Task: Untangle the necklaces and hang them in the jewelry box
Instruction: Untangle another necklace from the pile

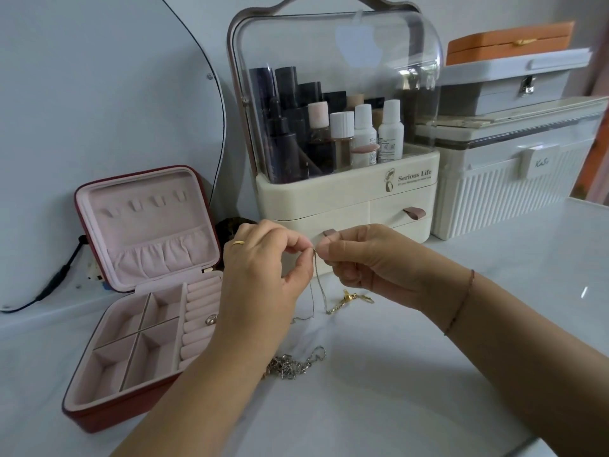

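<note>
Necklace (319,285) — pinched between both hands

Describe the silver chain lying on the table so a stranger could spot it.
Find the open red jewelry box at left. Just right of it, by the left forearm, lies the heaped chain. Its links are chunky and silver; the held strand is thin.

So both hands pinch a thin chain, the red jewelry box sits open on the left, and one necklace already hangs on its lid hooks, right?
Not quite. The head view shows the lid hooks bare: no necklace hangs there. The left hand and right hand do pinch the thin chain, and the red jewelry box sits open on the left.
</note>
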The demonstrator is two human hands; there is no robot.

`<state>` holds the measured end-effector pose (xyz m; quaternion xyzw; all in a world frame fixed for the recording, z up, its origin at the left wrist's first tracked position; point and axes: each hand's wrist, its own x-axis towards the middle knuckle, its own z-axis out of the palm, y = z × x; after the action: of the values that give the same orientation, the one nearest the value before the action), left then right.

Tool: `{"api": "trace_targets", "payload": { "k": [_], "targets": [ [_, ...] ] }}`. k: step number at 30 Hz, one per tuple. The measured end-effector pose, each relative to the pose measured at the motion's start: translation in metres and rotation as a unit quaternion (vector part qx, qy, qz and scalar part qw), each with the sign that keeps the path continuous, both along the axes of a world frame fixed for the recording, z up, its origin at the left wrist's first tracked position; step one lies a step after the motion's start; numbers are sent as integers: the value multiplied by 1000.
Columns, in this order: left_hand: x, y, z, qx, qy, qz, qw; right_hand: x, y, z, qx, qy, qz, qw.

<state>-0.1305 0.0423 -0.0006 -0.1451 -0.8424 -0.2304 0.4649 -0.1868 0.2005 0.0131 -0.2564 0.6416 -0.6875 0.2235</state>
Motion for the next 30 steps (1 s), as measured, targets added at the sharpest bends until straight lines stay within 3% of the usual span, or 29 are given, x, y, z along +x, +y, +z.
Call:
{"api": "trace_targets", "payload": {
  "k": [15, 17, 21, 24, 30],
  "targets": [
    [0, 2, 3, -86, 41, 21, 995, 4, -3, 2, 20, 0, -6, 1000],
    [2, 3, 3, -56, 12, 8, 998, 3, -3, 2, 18, -7, -1, 1000],
    [9, 9, 1, 120, -112, -35, 986, 3, -3, 2, 14, -37, 5, 999],
    [10, 8, 0, 141, -132, -29, 981, 1, -3, -1, 22, -35, -4, 999],
    [8, -4, 8, 147, -93, -2, 985, -4, -1, -2, 17, -21, -32, 999]
  ]
}}
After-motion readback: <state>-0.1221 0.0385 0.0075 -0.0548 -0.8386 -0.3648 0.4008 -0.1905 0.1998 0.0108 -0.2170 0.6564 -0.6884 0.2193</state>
